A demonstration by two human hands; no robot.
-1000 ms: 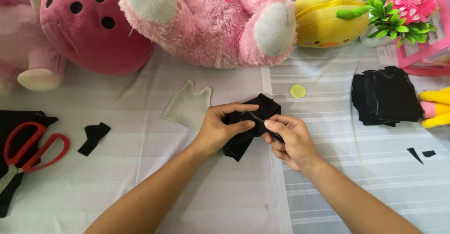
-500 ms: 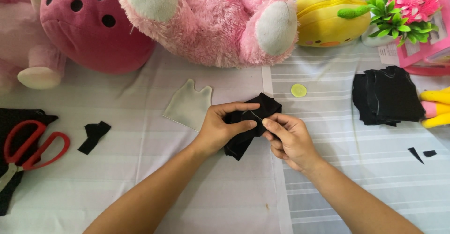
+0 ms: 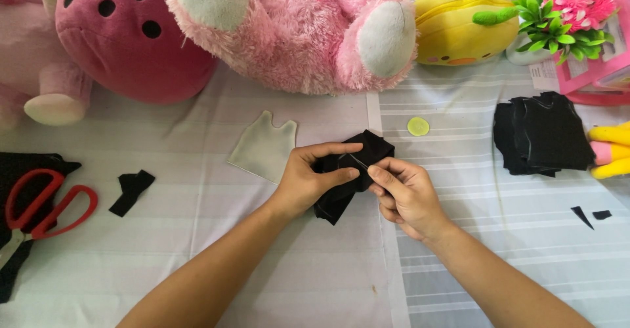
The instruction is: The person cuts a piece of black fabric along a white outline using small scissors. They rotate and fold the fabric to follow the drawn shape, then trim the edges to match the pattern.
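Both hands closed on folded black fabric piece (image 3: 351, 174): left hand (image 3: 314, 180), right hand (image 3: 407, 193), above striped cloth (image 3: 459, 190).

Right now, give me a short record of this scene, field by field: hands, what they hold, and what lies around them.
left hand: grips the black fabric piece
right hand: pinches the same piece at its edge
pale cut-out: flat, left of the hands
red scissors: far left
black fabric stack: right
plush toys: along the back

Home craft table: plush toys (image 3: 295, 26), scissors (image 3: 39, 210), fabric scraps (image 3: 541, 134).
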